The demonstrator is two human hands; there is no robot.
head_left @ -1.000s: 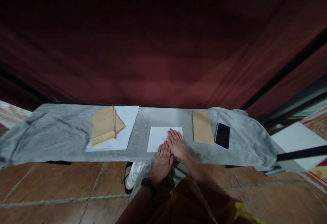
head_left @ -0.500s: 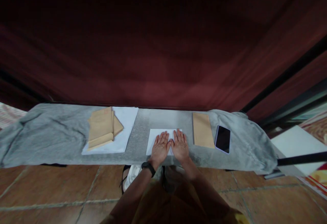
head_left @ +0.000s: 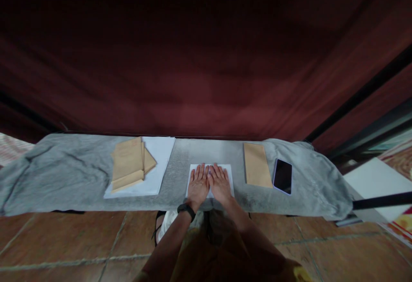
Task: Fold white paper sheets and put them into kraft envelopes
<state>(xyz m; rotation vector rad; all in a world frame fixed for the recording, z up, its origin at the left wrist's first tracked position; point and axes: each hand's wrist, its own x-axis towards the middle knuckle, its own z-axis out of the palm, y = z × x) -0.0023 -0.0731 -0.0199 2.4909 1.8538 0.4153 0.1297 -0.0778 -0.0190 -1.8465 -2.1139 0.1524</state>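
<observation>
Both bare palms lay flat on a small white paper (head_left: 210,193), left of the phone (head_left: 283,176), as I followed the head camera from a distance. The left hand (head_left: 198,184), with a dark wristband (head_left: 186,211), and the right hand (head_left: 220,183) rested side by side, fingers straight and clamped on nothing; whether they touched, I could not tell. The paper lay on a grey cloth (head_left: 178,170), with a brown envelope (head_left: 258,165) between it and the phone.

The main danger, I judged, was a slip: uneven pressure from the palms could have turned or creased the paper, since the soft cloth probably gave little firm backing. The hands hid most of it, so a wrinkle might have escaped me. A wide sweep toward the phone could have nudged the brown envelope. Farther left of the phone, beyond the paper, loose brown envelopes (head_left: 128,162) overlapped on white sheets (head_left: 161,153); a tug on the cloth could have shifted that pile.
</observation>
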